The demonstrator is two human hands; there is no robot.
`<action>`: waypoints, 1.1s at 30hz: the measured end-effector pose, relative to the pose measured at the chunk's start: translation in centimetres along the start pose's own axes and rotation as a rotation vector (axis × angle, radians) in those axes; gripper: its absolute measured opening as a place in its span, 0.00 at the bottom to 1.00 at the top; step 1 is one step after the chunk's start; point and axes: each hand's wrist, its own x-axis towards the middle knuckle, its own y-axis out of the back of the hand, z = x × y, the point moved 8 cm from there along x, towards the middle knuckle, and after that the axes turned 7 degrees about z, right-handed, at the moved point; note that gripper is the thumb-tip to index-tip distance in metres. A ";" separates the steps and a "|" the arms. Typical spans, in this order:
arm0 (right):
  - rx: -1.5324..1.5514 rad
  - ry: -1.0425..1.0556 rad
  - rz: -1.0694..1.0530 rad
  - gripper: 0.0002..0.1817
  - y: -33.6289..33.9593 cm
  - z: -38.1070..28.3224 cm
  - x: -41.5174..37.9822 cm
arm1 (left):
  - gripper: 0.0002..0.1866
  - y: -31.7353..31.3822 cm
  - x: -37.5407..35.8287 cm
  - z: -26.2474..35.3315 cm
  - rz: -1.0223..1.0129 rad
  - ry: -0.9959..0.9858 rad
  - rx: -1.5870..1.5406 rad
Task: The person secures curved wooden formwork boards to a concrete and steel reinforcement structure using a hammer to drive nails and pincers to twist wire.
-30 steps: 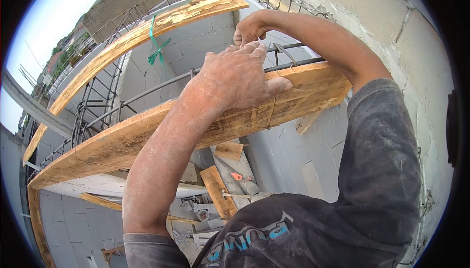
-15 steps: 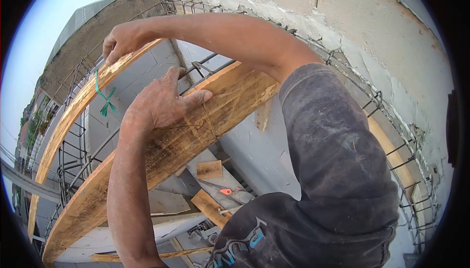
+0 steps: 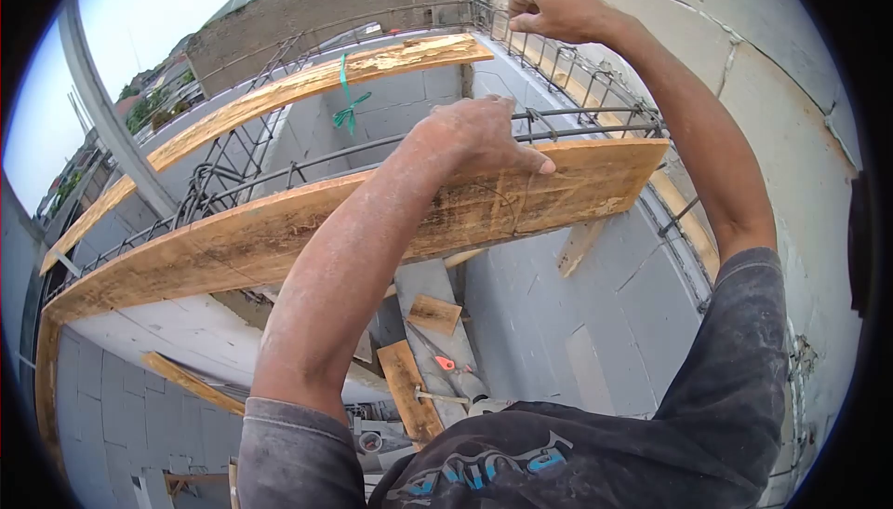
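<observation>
Rebar cage (image 3: 200, 191) backs the wooden board (image 3: 465, 216), standing on edge before you. Your left hand (image 3: 484, 132) grips its top edge; thin wire (image 3: 508, 201) crosses its face. Your raised right hand (image 3: 561, 14) is curled; contents cannot be confirmed. The apparent step, steadying the board, calls for firm left-hand pressure.

I can make out one marking on my feed: blue, outlined lettering (image 3: 484, 474) across the dark shirt (image 3: 633, 444), apparently PUMA, though foreshortening leaves me unsure of every letter.
</observation>
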 end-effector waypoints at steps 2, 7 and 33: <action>0.075 -0.001 -0.024 0.12 -1.8 -0.3 0.5 | 0.58 1.8 -2.1 0.4 0.017 0.004 0.059; 0.129 0.016 -0.115 0.10 -5.8 -2.7 3.5 | 0.46 5.3 -8.7 1.9 0.493 -0.219 0.159; 0.321 0.848 0.066 0.28 -2.4 -34.5 15.5 | 0.14 -65.3 -81.9 20.9 0.035 2.581 -0.479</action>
